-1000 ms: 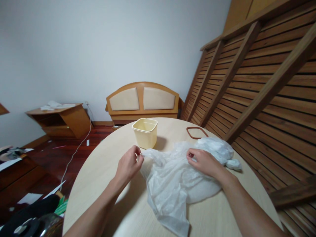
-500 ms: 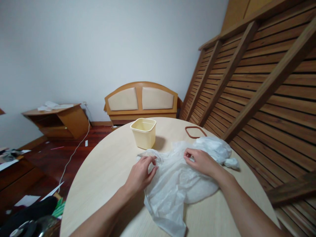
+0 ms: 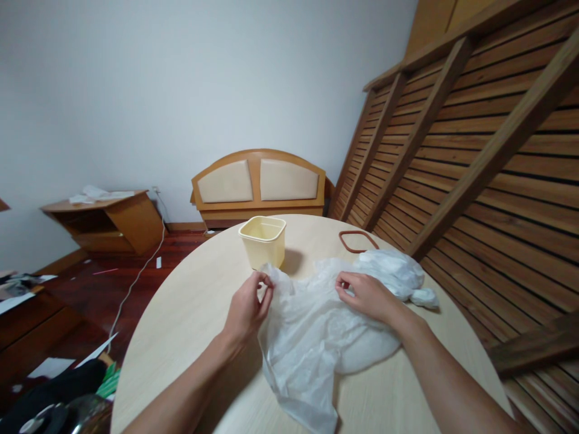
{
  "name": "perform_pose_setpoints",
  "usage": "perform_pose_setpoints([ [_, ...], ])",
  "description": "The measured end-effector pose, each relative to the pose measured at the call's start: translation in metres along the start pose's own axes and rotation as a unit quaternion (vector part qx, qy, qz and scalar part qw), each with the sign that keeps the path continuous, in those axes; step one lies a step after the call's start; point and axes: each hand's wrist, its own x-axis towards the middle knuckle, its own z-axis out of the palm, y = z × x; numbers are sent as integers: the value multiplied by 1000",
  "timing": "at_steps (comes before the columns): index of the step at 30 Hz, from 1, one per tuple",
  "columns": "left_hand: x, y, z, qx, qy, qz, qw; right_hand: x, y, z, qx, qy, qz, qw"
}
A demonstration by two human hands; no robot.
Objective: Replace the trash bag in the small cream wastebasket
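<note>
A thin white plastic bag (image 3: 312, 337) lies crumpled and spread over the table in front of me. My left hand (image 3: 250, 303) pinches the bag's upper left edge between thumb and fingers. On the bag's upper right part, my right hand (image 3: 364, 294) is closed in a pinch on the plastic. Just beyond the left hand stands an upright cream plastic bin (image 3: 266, 248), its square mouth facing up. Farther right lies a flat brown square ring (image 3: 358, 242). Beside my right hand sits a bunched pile of white plastic bags (image 3: 392, 271).
The round pale table (image 3: 181, 337) holds all these things. A slatted wooden frame (image 3: 452, 181) leans close along the right side. Beyond the table stands a headboard (image 3: 257, 181). To the left are a low cabinet (image 3: 108, 223) and a white cable (image 3: 136, 283) on the floor.
My left hand has moved a little left and up, drawing the bag's edge with it toward the bin's base. The right hand stays nearly in place.
</note>
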Motion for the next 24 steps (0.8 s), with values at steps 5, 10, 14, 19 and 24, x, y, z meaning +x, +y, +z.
perform_pose_setpoints([
  [5, 11, 11, -30, -103, 92, -67, 988, 0, 3, -3, -20, 31, 37, 999],
  [10, 6, 19, -34, -115, -95, -117, 982, 0, 7, -6, -12, 52, 4, 999],
  [14, -1, 34, -39, -74, -277, -117, 951, -2, 13, -4, 2, 46, -66, 997],
  [19, -7, 53, -44, 110, -143, 7, 984, -5, 11, 3, 8, -20, -56, 998],
  [24, -40, 54, -7, 168, -151, 90, 970, -5, 8, 6, 10, -41, -56, 998],
])
